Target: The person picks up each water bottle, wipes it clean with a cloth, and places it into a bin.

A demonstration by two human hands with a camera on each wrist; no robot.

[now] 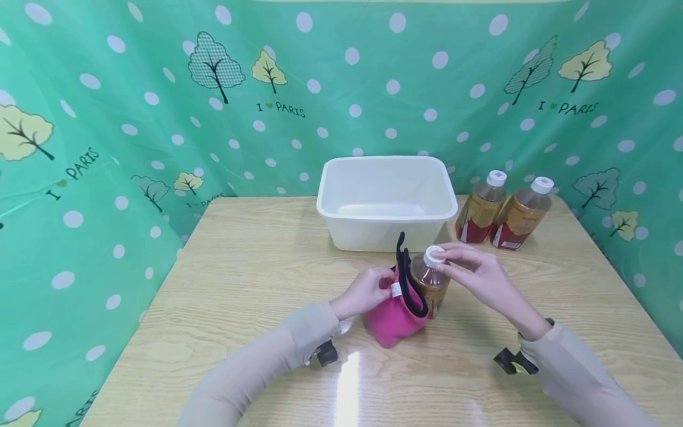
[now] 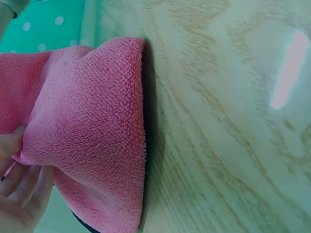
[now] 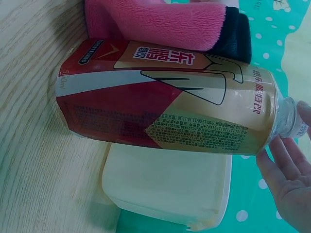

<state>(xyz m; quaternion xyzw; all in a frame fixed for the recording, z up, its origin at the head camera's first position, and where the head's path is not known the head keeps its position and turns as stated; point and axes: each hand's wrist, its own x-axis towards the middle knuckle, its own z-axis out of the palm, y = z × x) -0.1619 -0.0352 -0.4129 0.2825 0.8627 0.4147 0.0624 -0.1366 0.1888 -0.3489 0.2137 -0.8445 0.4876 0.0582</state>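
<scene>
A pink cloth with a black edge stands bunched up on the table, a small white tag showing on it. My left hand pinches its upper left side between thumb and fingers; the left wrist view shows the fuzzy cloth close up. Right beside the cloth stands an upright drink bottle with a white cap. My right hand grips this bottle at the cap and neck. In the right wrist view the bottle shows a red and gold label, its base at the tabletop.
Behind the hands stands a white plastic bin. Two more bottles of the same kind, a nearer bottle and a farther bottle, stand to its right. A green dotted curtain borders the wooden table at the back and sides.
</scene>
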